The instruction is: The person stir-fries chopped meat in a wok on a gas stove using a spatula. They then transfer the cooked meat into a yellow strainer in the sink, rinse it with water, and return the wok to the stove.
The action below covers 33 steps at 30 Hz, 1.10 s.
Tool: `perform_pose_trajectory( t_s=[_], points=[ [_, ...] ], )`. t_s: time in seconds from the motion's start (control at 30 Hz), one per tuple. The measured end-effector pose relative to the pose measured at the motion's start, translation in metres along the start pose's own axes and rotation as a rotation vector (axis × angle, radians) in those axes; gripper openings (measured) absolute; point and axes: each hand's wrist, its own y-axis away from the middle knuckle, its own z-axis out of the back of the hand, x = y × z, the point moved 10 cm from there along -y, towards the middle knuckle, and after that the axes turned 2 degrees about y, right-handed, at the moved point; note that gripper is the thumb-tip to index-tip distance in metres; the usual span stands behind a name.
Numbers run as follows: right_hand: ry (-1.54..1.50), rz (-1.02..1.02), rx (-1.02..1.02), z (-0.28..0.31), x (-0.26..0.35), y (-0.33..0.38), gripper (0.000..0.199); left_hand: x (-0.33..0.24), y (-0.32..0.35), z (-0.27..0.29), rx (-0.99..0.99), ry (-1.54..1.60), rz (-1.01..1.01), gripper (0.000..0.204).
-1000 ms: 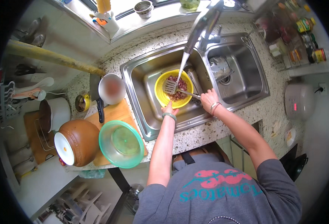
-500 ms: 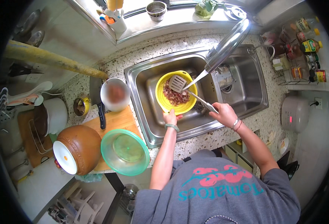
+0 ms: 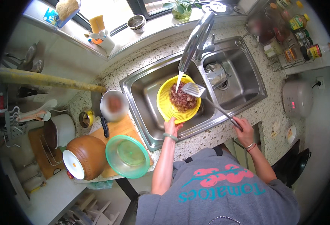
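My left hand (image 3: 173, 125) grips the near rim of a yellow colander (image 3: 166, 105) that sits in the left basin of the steel sink (image 3: 142, 93). Dark red chopped food (image 3: 182, 100) fills the colander. Water runs from the tall tap (image 3: 195, 39) down into it. My right hand (image 3: 243, 129) holds the end of a long-handled slotted spatula (image 3: 194, 90), whose metal blade hovers over the colander's right side, just above the food.
A green glass bowl (image 3: 127, 156) and a brown clay pot (image 3: 85, 156) rest on a wooden board (image 3: 118, 129) left of the sink. A knife (image 3: 104, 125) and a metal bowl (image 3: 113, 105) lie behind them. The right basin (image 3: 232, 77), jars (image 3: 296, 33) and a rice cooker (image 3: 297, 98) stand to the right.
My right hand has drawn back toward the counter's near edge, sliding along the spatula handle. The tap's water stream now falls into the colander. The view has shifted.
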Motion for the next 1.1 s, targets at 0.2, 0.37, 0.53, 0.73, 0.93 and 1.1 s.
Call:
perform_pose_trajectory(
  t_s=[0.2,0.37,0.53,0.73,0.93,1.1],
  points=[
    [-0.063,-0.023,0.009,-0.008,0.007,0.011,0.033,-0.056,0.02,-0.02,-0.17,-0.213,-0.423,0.03],
    [-0.057,-0.033,0.08,-0.042,0.024,-0.008,0.03,-0.044,0.02,-0.008,-0.132,-0.103,-0.347,0.033],
    [-0.028,0.1,0.176,-0.066,0.047,-0.012,0.03,-0.043,0.007,-0.017,-0.08,-0.047,-0.322,0.031],
    [0.093,0.078,0.192,-0.033,0.058,-0.002,0.033,-0.041,-0.002,-0.005,0.004,-0.004,-0.219,0.029],
    [-0.219,-0.104,0.24,-0.03,0.019,0.021,0.033,-0.02,0.001,-0.01,0.051,-0.095,-0.093,0.032],
    [0.025,0.049,0.014,-0.018,0.037,0.02,0.036,-0.029,0.037,-0.006,0.031,-0.102,-0.138,0.031]
  ],
)
